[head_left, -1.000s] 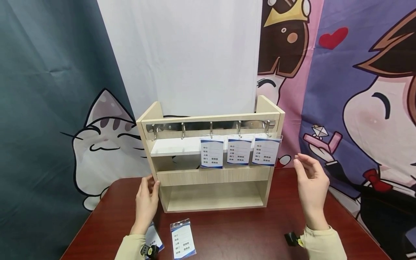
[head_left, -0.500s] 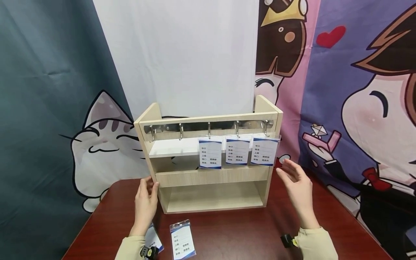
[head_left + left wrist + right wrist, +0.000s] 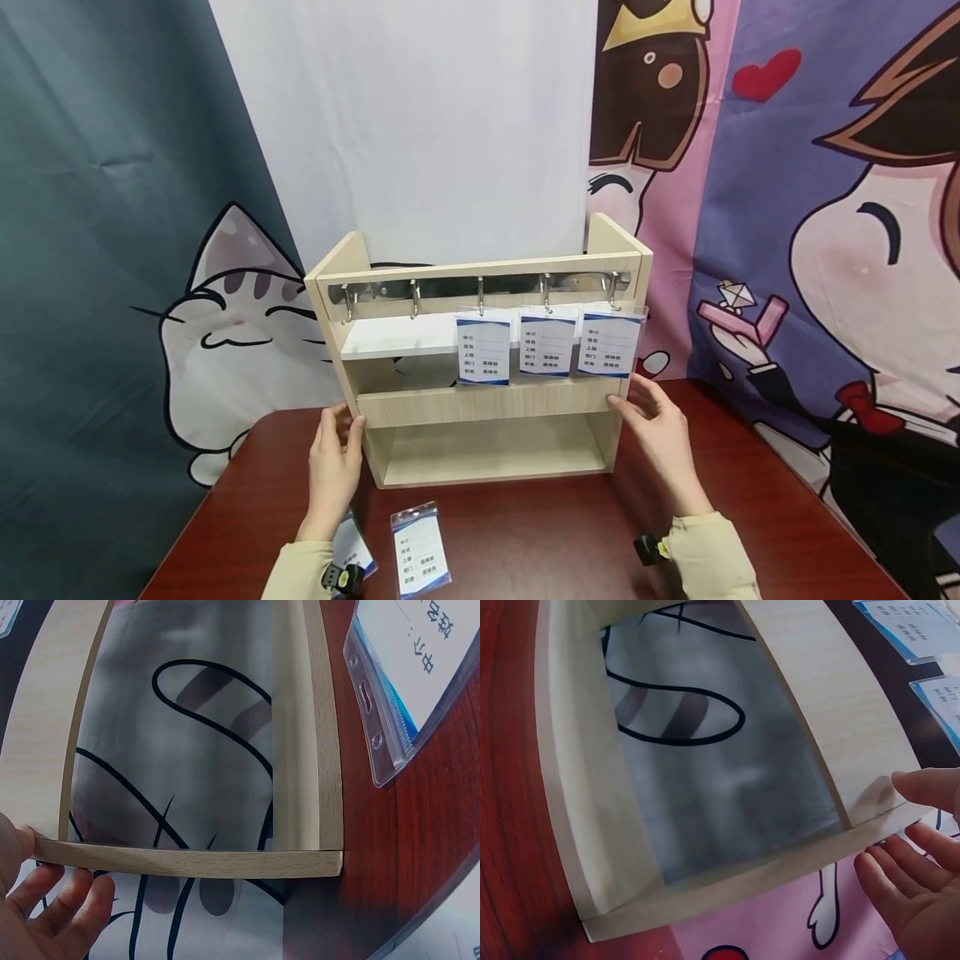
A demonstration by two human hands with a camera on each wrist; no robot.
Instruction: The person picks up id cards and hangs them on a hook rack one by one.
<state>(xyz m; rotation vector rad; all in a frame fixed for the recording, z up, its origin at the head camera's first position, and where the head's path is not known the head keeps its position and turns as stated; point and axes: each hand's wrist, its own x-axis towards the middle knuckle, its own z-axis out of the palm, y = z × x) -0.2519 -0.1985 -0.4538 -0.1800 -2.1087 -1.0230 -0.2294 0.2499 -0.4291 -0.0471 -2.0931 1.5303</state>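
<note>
Behind the bench (image 3: pixel 540 533), backdrop (image 3: pixel 465 125): hanging cloth, dark teal at left with a cartoon cat, white in the middle, pink and purple at right with cartoon figures and a red heart.
Bench top: dark reddish brown.
Shelf unit (image 3: pixel 495 446): pale wood, upright on the bench between the two hands, open at the front, with a white shelf board (image 3: pixel 401 335) above a wooden crossboard (image 3: pixel 435 408).
Metal rail (image 3: pixel 446 289): shiny, fixed across the unit's upper front.
Left hand (image 3: pixel 333 467): grip clamped on the left side panel (image 3: pixel 327 325), thumb at its front edge, fingers at its outer face; cream sleeve.
Right hand (image 3: pixel 660 433): grip clamped about the right side panel (image 3: pixel 615 446), thumb at the crossboard's end, fingers outside; cream sleeve.
Hanging badges: three side by side, left (image 3: pixel 483 348), middle (image 3: pixel 548 343) and right (image 3: pixel 609 342), under the third, fourth and fifth hooks from the left; white cards with blue trim in clear holders.
Loose badges: two on the bench before the unit, one in plain sight (image 3: pixel 420 550), the other (image 3: pixel 352 546) partly hidden by the left forearm.
Black devices: one at each wrist, left (image 3: pixel 350 578) and right (image 3: pixel 647 550).
Hooks (image 3: pixel 481 296): five, in a row along the rail.
</note>
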